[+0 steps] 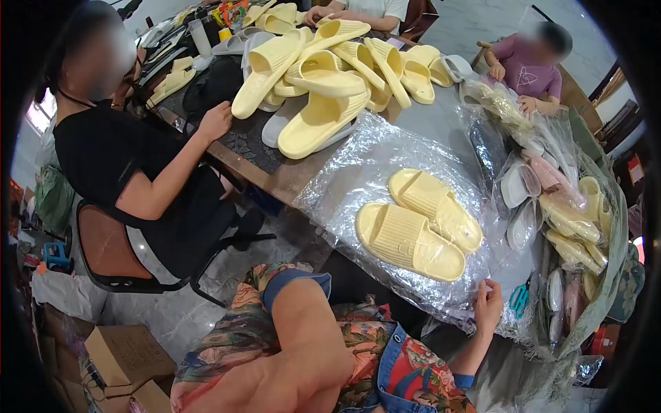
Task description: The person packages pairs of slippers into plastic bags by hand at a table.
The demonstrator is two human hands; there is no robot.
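My right hand (487,307) is at the near right edge of a large clear plastic bag (344,186), thumb and fingers closed on its rim. A pair of pale yellow ribbed slippers (406,237) lies side by side at the bag. Shiny film seems to cover parts of them; I cannot tell if they are fully inside. Teal-handled scissors (520,299) lie just right of my right hand. My left arm (310,337) is bent at the bottom of the view, and its hand is out of sight.
Yellow slippers (323,124) are heaped on the table (258,172). Bagged slippers (568,213) fill a large sack at right. A person in black (96,151) sits at left, one in purple (527,65) at far right, another in white (372,8) behind. Cardboard boxes (131,354) stand lower left.
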